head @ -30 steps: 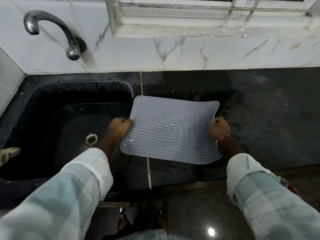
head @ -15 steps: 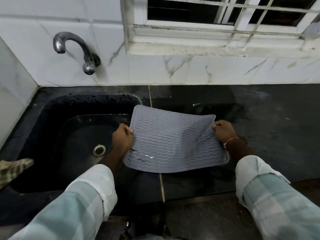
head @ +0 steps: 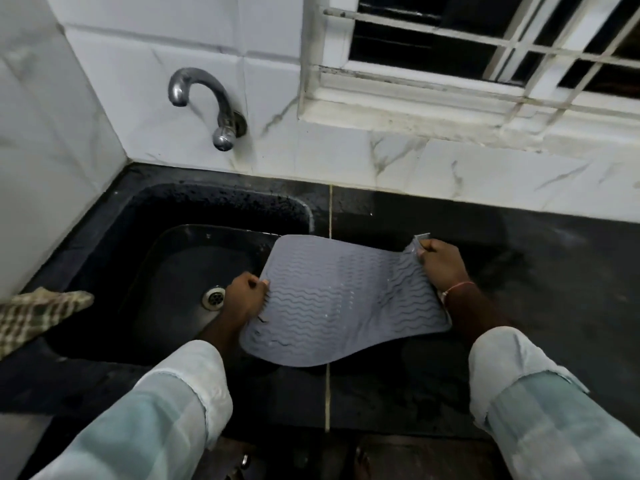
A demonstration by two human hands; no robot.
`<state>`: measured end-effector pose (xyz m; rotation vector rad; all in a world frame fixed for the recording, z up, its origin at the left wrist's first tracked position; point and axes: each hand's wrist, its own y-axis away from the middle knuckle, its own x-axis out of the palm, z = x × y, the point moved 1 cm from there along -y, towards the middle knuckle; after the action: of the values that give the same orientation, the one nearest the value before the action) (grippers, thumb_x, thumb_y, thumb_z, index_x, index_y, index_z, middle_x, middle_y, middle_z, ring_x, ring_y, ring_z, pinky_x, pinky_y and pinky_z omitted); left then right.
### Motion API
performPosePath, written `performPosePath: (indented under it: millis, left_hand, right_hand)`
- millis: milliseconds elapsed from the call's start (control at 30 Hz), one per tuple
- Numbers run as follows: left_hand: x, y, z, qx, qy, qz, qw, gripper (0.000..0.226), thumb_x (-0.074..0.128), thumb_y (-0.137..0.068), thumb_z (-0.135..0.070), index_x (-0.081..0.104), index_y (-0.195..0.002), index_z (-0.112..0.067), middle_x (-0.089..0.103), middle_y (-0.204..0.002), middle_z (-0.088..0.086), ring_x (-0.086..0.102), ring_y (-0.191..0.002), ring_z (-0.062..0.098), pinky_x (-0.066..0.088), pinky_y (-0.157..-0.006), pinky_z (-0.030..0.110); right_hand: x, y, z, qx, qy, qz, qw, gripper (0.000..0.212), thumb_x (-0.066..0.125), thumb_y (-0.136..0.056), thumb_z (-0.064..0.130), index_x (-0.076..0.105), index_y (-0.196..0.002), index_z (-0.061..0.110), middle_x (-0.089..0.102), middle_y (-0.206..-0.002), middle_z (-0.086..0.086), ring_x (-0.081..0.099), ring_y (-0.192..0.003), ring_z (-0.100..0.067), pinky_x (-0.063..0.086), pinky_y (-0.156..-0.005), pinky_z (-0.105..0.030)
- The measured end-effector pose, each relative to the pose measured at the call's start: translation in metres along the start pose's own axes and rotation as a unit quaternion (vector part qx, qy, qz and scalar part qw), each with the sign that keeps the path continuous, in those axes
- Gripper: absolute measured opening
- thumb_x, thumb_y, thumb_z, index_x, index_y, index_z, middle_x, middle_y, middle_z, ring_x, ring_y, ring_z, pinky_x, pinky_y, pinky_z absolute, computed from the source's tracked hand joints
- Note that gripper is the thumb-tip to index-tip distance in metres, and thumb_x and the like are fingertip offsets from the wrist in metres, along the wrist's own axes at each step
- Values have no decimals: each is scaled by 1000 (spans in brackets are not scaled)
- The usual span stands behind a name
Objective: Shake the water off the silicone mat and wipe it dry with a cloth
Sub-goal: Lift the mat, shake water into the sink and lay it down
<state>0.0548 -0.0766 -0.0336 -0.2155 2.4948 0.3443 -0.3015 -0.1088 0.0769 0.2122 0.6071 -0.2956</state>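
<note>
Gripping silicone mat edges, left hand, right hand, over sink rim

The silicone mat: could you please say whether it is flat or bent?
Bent: the mat waves between left hand and right hand gripping its edges.

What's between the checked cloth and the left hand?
In the head view, only the black sink basin and its drain lie between the checked cloth and the left hand, which grips the silicone mat.

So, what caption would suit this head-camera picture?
Left hand and right hand grip the mat at the sink, cloth nearby.
</note>
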Motion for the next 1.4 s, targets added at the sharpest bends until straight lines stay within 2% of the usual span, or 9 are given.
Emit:
performPosePath:
  millis: [100,200,300,600,800,867,1033,1200,1400]
  left_hand:
    - [-5,1,-4,-36,-34,58,997,33,58,-93,-35,65,-85,-3,67,-90,17,62,-88,33,45,-73,36]
    - [-13,0,-7,-57,-65,77,993,27,58,-92,-35,65,-87,-10,65,-91,12,62,-92,29,44,-77,33]
    - [-25,-2,-12,-43,-107,53,992,32,61,-91,-31,62,-114,-8,64,-116,13,58,-112,31,44,-93,35]
    - [-74,-11,-113,193,-153,44,968,57,66,-88,-18,44,-140,-13,59,-127,15,61,-108,27,46,-93,32]
    - [-106,-21,-189,383,-284,4,879,85,66,-85,-18,16,-153,-25,29,-152,12,40,-133,29,41,-102,40]
    - [-109,-29,-202,397,-344,-9,851,77,62,-88,-16,21,-152,-25,24,-155,14,33,-137,31,39,-104,42]
    - [-117,-43,-206,428,-413,-36,803,45,57,-88,-17,51,-133,-14,45,-142,16,41,-131,35,41,-99,52]
    - [-143,-50,-206,450,-459,-59,764,28,55,-86,-30,61,-104,-9,63,-104,19,55,-104,39,44,-83,47]
    - [-164,-51,-200,413,-421,-84,803,28,50,-96,-36,57,-104,-10,65,-97,20,60,-90,40,38,-67,37]
  right_hand:
    - [6,-7,34,-57,19,38,997,18,60,-86,10,71,-97,1,70,-103,-18,64,-100,-31,51,-93,-46]
    - [12,0,63,-92,-18,75,993,16,59,-88,5,70,-99,3,68,-98,-9,61,-93,-19,49,-87,-29]
    - [21,4,85,-118,-40,110,986,15,59,-88,6,70,-94,14,68,-96,-3,62,-93,-16,48,-89,-30]
    - [44,14,152,-198,-35,148,968,12,61,-84,6,71,-88,11,70,-90,-5,63,-84,-16,50,-83,-30]
    - [51,23,194,-269,25,143,952,13,62,-79,2,68,-89,-5,63,-84,-5,54,-78,-12,39,-61,-20]
    - [58,28,203,-281,45,152,947,16,63,-79,1,70,-94,0,67,-92,-8,58,-84,-15,40,-68,-20]
    - [72,30,215,-320,135,142,927,20,62,-82,6,71,-101,9,69,-108,-8,60,-101,-21,34,-77,-19]
    - [69,33,225,-348,185,153,906,22,59,-87,8,71,-105,10,67,-116,-8,59,-103,-21,36,-82,-21]
    - [59,30,234,-342,184,151,909,26,59,-90,10,65,-115,12,63,-120,-10,57,-111,-24,36,-86,-22]
